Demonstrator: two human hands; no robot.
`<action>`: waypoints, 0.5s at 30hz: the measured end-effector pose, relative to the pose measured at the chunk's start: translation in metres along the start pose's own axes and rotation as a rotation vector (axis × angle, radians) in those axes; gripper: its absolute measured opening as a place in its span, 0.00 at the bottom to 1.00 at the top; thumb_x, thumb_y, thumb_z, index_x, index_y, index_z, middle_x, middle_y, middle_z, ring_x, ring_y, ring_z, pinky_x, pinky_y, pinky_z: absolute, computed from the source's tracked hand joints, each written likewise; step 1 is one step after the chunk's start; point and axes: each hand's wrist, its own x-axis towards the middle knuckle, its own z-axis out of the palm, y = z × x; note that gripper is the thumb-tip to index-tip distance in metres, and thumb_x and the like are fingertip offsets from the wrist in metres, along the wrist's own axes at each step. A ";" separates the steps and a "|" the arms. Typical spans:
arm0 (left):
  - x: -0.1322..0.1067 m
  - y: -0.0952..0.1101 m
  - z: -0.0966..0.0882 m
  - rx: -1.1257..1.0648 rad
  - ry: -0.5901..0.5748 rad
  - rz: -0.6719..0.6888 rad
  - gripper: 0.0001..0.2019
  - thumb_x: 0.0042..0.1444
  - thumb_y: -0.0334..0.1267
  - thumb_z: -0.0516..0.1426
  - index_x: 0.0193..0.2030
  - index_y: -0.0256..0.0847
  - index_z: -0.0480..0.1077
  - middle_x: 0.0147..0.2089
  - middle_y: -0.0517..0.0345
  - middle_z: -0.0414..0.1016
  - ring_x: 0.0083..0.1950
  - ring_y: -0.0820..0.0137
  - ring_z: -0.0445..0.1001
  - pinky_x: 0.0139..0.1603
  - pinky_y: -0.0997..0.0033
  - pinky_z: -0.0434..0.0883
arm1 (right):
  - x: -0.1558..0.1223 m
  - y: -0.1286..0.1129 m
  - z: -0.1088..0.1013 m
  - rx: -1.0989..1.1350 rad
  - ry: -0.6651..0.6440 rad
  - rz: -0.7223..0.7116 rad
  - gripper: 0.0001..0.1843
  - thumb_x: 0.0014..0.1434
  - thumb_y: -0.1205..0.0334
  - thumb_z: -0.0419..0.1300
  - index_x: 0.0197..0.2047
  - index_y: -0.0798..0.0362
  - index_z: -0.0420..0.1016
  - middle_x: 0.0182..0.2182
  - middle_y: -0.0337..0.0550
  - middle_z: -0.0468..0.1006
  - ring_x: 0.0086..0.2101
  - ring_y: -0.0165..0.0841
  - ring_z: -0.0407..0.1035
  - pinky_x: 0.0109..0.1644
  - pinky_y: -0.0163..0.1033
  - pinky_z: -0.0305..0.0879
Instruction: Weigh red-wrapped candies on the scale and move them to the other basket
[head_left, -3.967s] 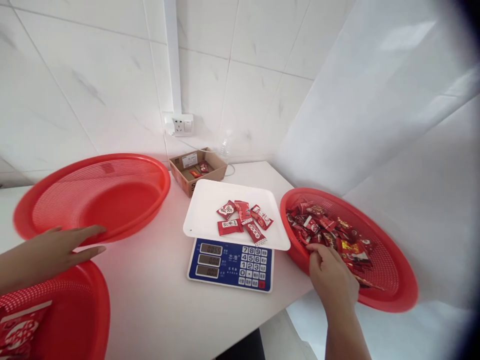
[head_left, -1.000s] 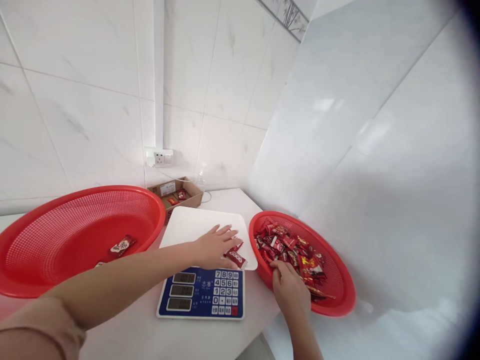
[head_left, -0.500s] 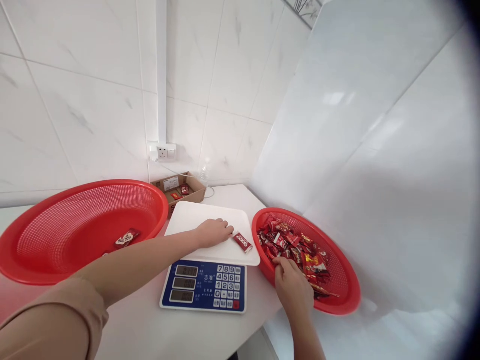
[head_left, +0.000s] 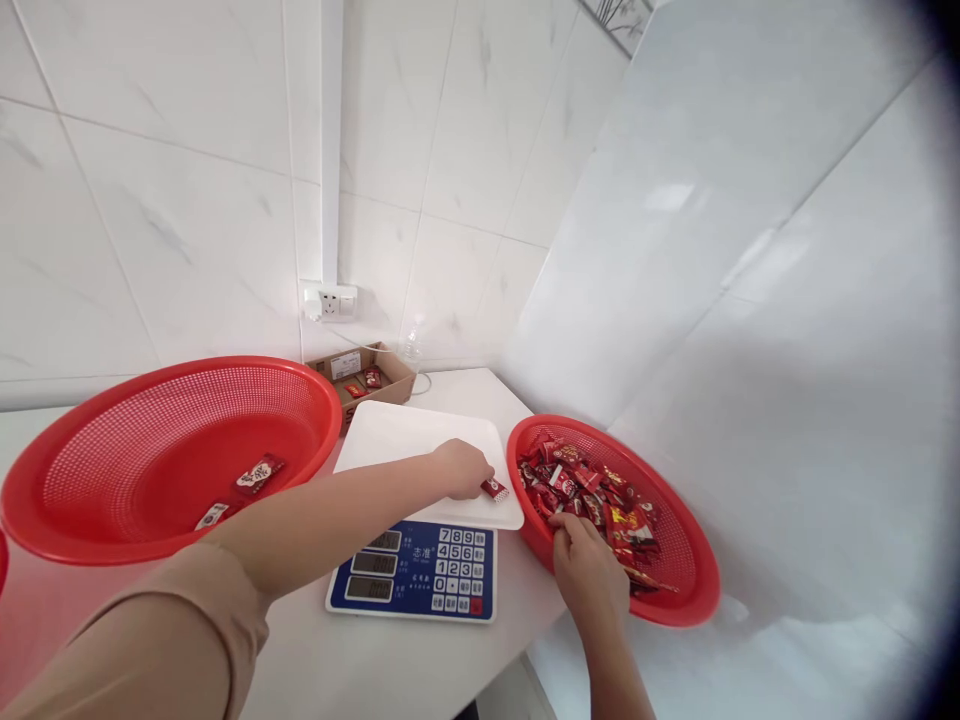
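Note:
My left hand [head_left: 463,470] reaches over the white weighing pan [head_left: 397,428] of a digital scale. Its fingers are closed on the near part of a small red-and-white wrapped candy [head_left: 495,489], and the far end sticks out toward the right. My right hand [head_left: 589,565] grips the near rim of the right red basket [head_left: 694,590], its thumb and fingers pinched there. Inside that basket lies a heap of red wrapped candies [head_left: 592,490]. Below the pan, the blue keypad panel [head_left: 415,575] of the scale is partly covered by my left forearm.
A second, wider red basket [head_left: 169,375] stands on the left with a few wrapped candies [head_left: 257,474] in it. Behind the scale sit a cardboard box [head_left: 390,375] and a clear bottle [head_left: 412,345]. A socket [head_left: 330,303] is on the tiled wall. The white table [head_left: 487,650] ends at the lower right.
My left hand has moved right across the pan onto the wrapped candy, which it now partly covers. My right hand stays at the basket rim. The view has shifted slightly.

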 end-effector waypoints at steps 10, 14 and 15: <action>-0.059 -0.040 -0.009 0.023 0.164 -0.153 0.15 0.62 0.44 0.54 0.50 0.38 0.68 0.47 0.52 0.73 0.46 0.65 0.73 0.46 0.57 0.73 | 0.000 0.005 0.004 -0.017 0.011 -0.032 0.18 0.63 0.64 0.45 0.44 0.46 0.76 0.45 0.40 0.77 0.36 0.30 0.71 0.28 0.33 0.54; -0.126 -0.089 -0.014 0.003 0.244 -0.402 0.16 0.63 0.45 0.50 0.51 0.39 0.68 0.45 0.51 0.73 0.41 0.66 0.73 0.39 0.62 0.72 | 0.001 0.011 0.011 -0.035 0.066 -0.055 0.18 0.63 0.63 0.45 0.44 0.47 0.77 0.46 0.41 0.77 0.34 0.31 0.70 0.27 0.35 0.55; -0.143 -0.099 -0.011 -0.002 0.258 -0.460 0.17 0.64 0.46 0.48 0.52 0.40 0.68 0.44 0.51 0.73 0.41 0.65 0.74 0.38 0.63 0.72 | 0.002 0.011 0.012 -0.038 0.073 -0.056 0.18 0.63 0.62 0.46 0.44 0.47 0.77 0.47 0.42 0.77 0.33 0.31 0.70 0.27 0.35 0.55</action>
